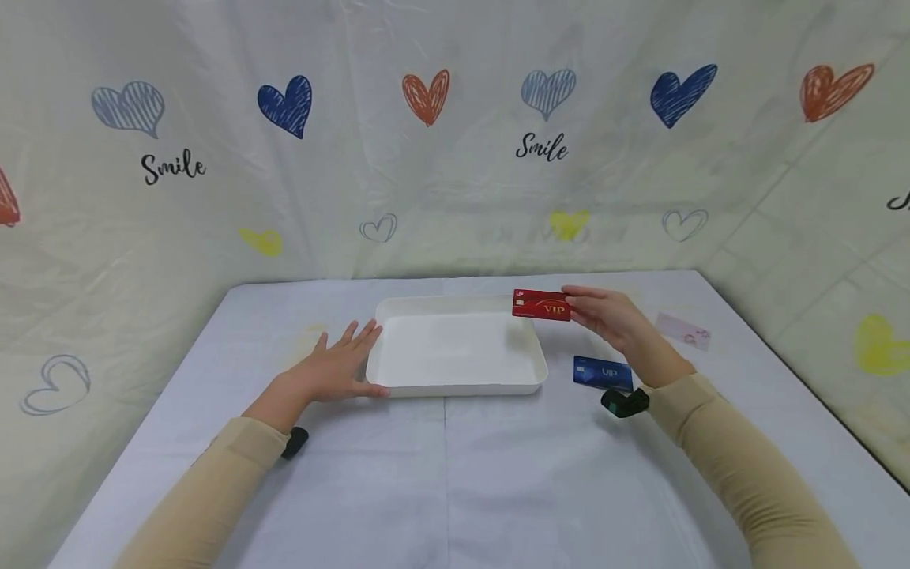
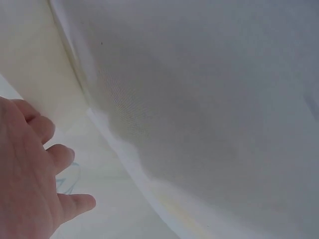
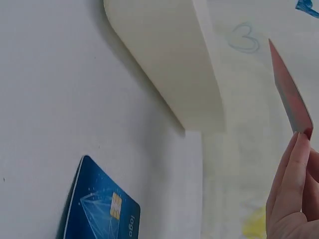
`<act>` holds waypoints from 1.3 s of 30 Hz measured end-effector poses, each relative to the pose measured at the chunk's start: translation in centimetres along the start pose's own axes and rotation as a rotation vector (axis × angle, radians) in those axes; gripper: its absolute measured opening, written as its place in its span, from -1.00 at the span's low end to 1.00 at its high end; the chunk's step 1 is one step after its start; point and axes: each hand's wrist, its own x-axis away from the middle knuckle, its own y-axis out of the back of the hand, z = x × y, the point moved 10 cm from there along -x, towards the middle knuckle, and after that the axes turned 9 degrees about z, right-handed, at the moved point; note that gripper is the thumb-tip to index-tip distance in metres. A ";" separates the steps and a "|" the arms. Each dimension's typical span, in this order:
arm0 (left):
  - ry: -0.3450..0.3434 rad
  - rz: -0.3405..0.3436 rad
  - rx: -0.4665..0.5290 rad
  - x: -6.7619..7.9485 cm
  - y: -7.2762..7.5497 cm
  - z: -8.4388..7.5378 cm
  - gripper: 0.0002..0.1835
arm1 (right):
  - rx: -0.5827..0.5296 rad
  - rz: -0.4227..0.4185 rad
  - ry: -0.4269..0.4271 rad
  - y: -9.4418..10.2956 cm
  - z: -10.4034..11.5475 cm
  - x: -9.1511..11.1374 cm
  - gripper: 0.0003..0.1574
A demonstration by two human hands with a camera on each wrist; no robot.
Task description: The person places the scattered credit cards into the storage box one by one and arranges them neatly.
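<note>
A red VIP card (image 1: pixel 540 305) is pinched by its right end in my right hand (image 1: pixel 611 318), held up over the right back part of a white tray (image 1: pixel 455 390). The right wrist view shows the same red card (image 3: pixel 290 94) nearly edge-on above the fingers. My left hand (image 1: pixel 332 367) lies along the tray's left side with its fingers spread, the thumb at the front left corner. In the left wrist view the left hand (image 2: pixel 30 174) appears at the left edge, fingers extended.
Below the right hand, a blue VIP card (image 1: pixel 602 373) lies on the white-covered table (image 1: pixel 441 474), right of the tray. A pale pink card (image 1: pixel 683 331) lies farther right, partly beside the right wrist. Behind the table hangs a white sheet printed with hearts.
</note>
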 end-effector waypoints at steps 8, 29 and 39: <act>-0.001 0.002 -0.002 -0.1 -0.1 0.0 0.30 | -0.019 0.037 0.000 -2.3 -0.4 -0.6 -0.32; -0.006 -0.009 -0.006 0.1 0.1 0.1 0.29 | -0.134 0.067 -0.014 -9.0 -0.9 -2.2 -0.40; 0.021 0.007 -0.007 -0.2 -0.1 0.2 0.29 | -0.175 0.091 -0.009 -11.9 -1.9 -2.6 -0.42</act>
